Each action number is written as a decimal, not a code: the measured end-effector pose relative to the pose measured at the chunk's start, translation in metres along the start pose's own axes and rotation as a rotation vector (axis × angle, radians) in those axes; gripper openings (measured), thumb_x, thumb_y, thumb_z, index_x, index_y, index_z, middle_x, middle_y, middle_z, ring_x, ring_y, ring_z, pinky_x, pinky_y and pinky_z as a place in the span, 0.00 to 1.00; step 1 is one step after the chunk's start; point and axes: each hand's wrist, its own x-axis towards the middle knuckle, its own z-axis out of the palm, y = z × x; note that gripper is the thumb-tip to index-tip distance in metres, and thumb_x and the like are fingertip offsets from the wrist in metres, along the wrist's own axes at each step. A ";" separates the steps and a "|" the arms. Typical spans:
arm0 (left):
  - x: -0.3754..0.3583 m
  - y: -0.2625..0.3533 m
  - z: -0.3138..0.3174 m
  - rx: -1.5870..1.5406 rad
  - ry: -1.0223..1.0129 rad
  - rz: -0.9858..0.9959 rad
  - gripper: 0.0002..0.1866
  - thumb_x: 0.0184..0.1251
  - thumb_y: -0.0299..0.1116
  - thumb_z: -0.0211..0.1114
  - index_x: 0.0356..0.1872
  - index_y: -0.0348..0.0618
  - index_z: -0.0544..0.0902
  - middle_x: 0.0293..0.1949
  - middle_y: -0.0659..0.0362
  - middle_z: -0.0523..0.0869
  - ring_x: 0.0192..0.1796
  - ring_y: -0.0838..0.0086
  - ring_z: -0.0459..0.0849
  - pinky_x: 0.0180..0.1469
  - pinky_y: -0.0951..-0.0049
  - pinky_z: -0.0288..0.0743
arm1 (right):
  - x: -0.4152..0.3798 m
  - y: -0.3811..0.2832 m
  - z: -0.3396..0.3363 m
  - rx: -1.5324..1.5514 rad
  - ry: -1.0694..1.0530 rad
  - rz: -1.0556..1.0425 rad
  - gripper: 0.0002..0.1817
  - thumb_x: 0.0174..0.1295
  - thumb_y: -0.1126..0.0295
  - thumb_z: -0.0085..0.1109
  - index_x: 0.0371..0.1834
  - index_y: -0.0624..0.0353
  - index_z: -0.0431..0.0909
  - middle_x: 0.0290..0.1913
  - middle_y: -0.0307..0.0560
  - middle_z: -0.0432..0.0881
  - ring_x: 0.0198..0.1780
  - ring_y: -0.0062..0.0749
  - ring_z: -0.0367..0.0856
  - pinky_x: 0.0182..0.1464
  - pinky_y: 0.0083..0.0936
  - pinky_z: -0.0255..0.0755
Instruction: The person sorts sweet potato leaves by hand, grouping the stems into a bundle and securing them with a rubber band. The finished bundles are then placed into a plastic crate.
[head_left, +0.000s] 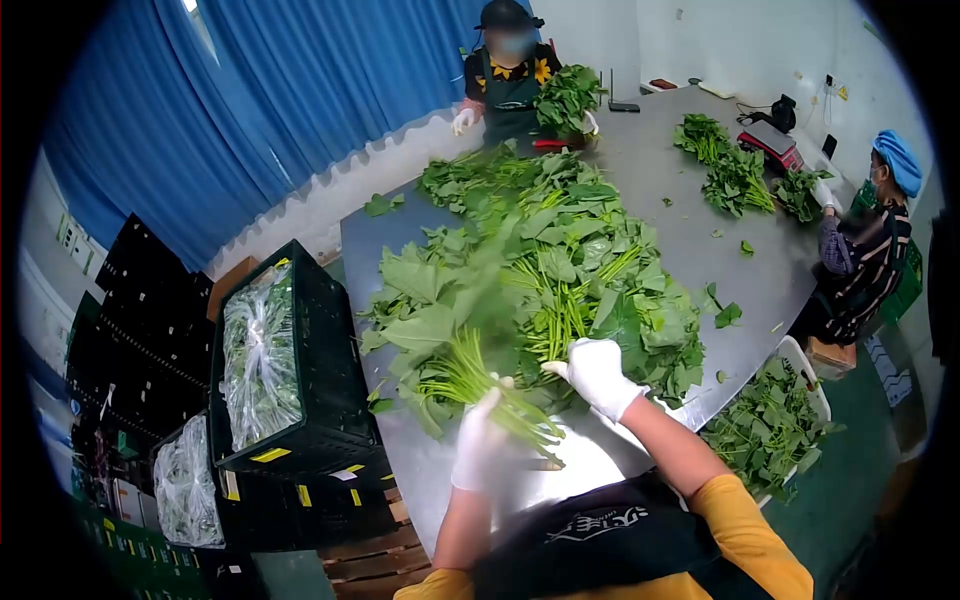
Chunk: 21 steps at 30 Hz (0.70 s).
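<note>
My left hand [482, 440], in a white glove and a little blurred, grips a bunch of leafy greens [455, 370] by its pale green stems near the table's front edge. The cut stem ends stick out to the right of the hand, and the leaves point away from me. My right hand [603, 377], also gloved in white, lies at the stems of the large pile of greens [590, 260], thumb stretched out to the left. Its other fingers are partly hidden, so whether it grips any stems is unclear.
Metal table [690, 240]. A co-worker [512, 80] behind it holds greens; another [865, 240] sits right beside a red scale [772, 145]. Dark crates [330, 400] with bagged greens [262, 360] stand left. A white tub [815, 385] of leaves is front right.
</note>
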 end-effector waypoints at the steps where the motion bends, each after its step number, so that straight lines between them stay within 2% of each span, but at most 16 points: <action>1: 0.001 0.001 -0.003 0.006 -0.037 -0.003 0.13 0.66 0.26 0.57 0.51 0.47 0.72 0.46 0.55 0.80 0.46 0.67 0.78 0.49 0.59 0.74 | 0.006 -0.005 0.003 -0.056 -0.009 -0.040 0.21 0.52 0.52 0.62 0.14 0.59 0.79 0.16 0.50 0.76 0.18 0.46 0.77 0.22 0.36 0.69; 2: 0.001 0.001 -0.005 0.010 -0.076 -0.008 0.13 0.66 0.26 0.58 0.51 0.47 0.72 0.46 0.56 0.80 0.46 0.67 0.78 0.49 0.60 0.74 | 0.009 -0.003 0.011 -0.055 -0.007 -0.042 0.21 0.52 0.52 0.62 0.14 0.59 0.79 0.16 0.50 0.76 0.18 0.46 0.77 0.22 0.36 0.69; 4: -0.008 0.008 0.007 0.043 -0.013 0.026 0.14 0.66 0.25 0.57 0.51 0.47 0.71 0.46 0.56 0.80 0.47 0.67 0.78 0.49 0.59 0.74 | 0.012 0.012 0.033 -0.198 -0.007 -0.143 0.12 0.48 0.63 0.60 0.15 0.59 0.80 0.17 0.51 0.78 0.18 0.46 0.77 0.22 0.36 0.70; 5: -0.008 0.011 0.007 0.053 -0.002 0.028 0.14 0.66 0.25 0.57 0.51 0.47 0.71 0.45 0.56 0.80 0.47 0.67 0.78 0.49 0.60 0.74 | 0.014 0.020 0.041 -0.123 -0.033 -0.083 0.06 0.43 0.70 0.57 0.16 0.59 0.80 0.17 0.53 0.78 0.19 0.45 0.79 0.23 0.37 0.71; 6: -0.009 0.014 0.008 0.061 0.008 0.029 0.14 0.66 0.24 0.57 0.51 0.47 0.71 0.45 0.55 0.80 0.47 0.68 0.78 0.49 0.61 0.74 | 0.017 0.021 0.028 -0.071 -0.088 0.030 0.08 0.46 0.67 0.59 0.17 0.58 0.81 0.17 0.53 0.79 0.21 0.46 0.80 0.25 0.37 0.72; 8: -0.009 0.016 0.013 0.029 -0.007 0.021 0.15 0.65 0.23 0.57 0.52 0.46 0.71 0.44 0.56 0.80 0.46 0.69 0.77 0.49 0.63 0.74 | 0.015 0.034 0.012 0.031 0.029 0.131 0.10 0.49 0.64 0.60 0.19 0.57 0.82 0.19 0.53 0.79 0.23 0.47 0.81 0.27 0.37 0.73; 9: -0.009 0.016 0.015 0.041 -0.003 0.059 0.16 0.65 0.23 0.57 0.53 0.45 0.71 0.43 0.57 0.79 0.46 0.69 0.77 0.50 0.64 0.73 | 0.015 0.040 0.007 0.072 0.080 0.143 0.16 0.53 0.54 0.62 0.20 0.56 0.82 0.20 0.53 0.80 0.24 0.47 0.80 0.28 0.37 0.73; 10: -0.007 0.015 0.016 0.058 0.001 0.095 0.17 0.65 0.22 0.56 0.54 0.45 0.70 0.42 0.57 0.79 0.46 0.69 0.77 0.50 0.66 0.72 | 0.015 0.040 0.004 0.062 0.073 0.146 0.16 0.53 0.54 0.62 0.20 0.56 0.82 0.20 0.53 0.80 0.24 0.47 0.80 0.28 0.37 0.73; 14: 0.009 0.006 0.011 -0.019 -0.026 0.082 0.19 0.65 0.22 0.57 0.57 0.40 0.70 0.40 0.58 0.78 0.46 0.72 0.76 0.52 0.71 0.70 | 0.014 0.000 -0.010 0.076 0.053 -0.056 0.31 0.54 0.39 0.55 0.18 0.59 0.81 0.16 0.51 0.77 0.20 0.44 0.78 0.25 0.37 0.71; 15: 0.004 0.005 0.020 -0.019 0.042 0.086 0.19 0.65 0.22 0.57 0.57 0.38 0.70 0.40 0.58 0.78 0.45 0.73 0.76 0.51 0.72 0.70 | 0.016 0.002 0.022 -0.070 -0.001 -0.080 0.32 0.54 0.37 0.54 0.15 0.59 0.79 0.15 0.50 0.76 0.18 0.42 0.77 0.23 0.35 0.69; 16: 0.000 0.006 0.025 -0.019 0.042 0.081 0.19 0.65 0.22 0.57 0.57 0.38 0.70 0.40 0.58 0.78 0.45 0.73 0.76 0.51 0.72 0.70 | 0.011 0.000 0.033 -0.082 0.079 -0.150 0.29 0.55 0.41 0.57 0.13 0.57 0.78 0.15 0.49 0.76 0.18 0.42 0.77 0.22 0.35 0.68; 17: -0.005 0.006 0.029 0.099 0.096 0.163 0.19 0.64 0.22 0.57 0.57 0.38 0.70 0.40 0.58 0.78 0.44 0.73 0.77 0.51 0.73 0.70 | 0.013 0.006 0.055 -0.120 0.028 -0.112 0.25 0.55 0.47 0.58 0.13 0.58 0.79 0.15 0.49 0.76 0.18 0.42 0.78 0.21 0.35 0.69; 18: -0.008 0.008 0.031 0.218 0.150 0.247 0.19 0.64 0.22 0.57 0.57 0.37 0.70 0.41 0.58 0.78 0.44 0.74 0.77 0.50 0.73 0.70 | 0.016 0.004 0.054 -0.156 -0.022 -0.074 0.21 0.55 0.53 0.59 0.14 0.58 0.79 0.15 0.49 0.76 0.18 0.43 0.78 0.21 0.35 0.69; 19: -0.010 0.011 0.031 0.221 0.149 0.245 0.19 0.64 0.22 0.57 0.57 0.37 0.70 0.41 0.58 0.78 0.44 0.74 0.77 0.50 0.73 0.70 | 0.013 0.009 0.048 -0.114 0.034 -0.067 0.17 0.53 0.58 0.58 0.15 0.58 0.80 0.15 0.50 0.77 0.18 0.43 0.79 0.22 0.36 0.70; 21: -0.014 0.021 0.027 0.287 0.093 0.417 0.23 0.62 0.22 0.58 0.59 0.37 0.67 0.37 0.60 0.77 0.40 0.76 0.76 0.47 0.75 0.70 | 0.010 0.020 0.022 -0.020 0.095 -0.039 0.11 0.48 0.65 0.57 0.16 0.58 0.81 0.17 0.53 0.79 0.20 0.45 0.80 0.25 0.38 0.72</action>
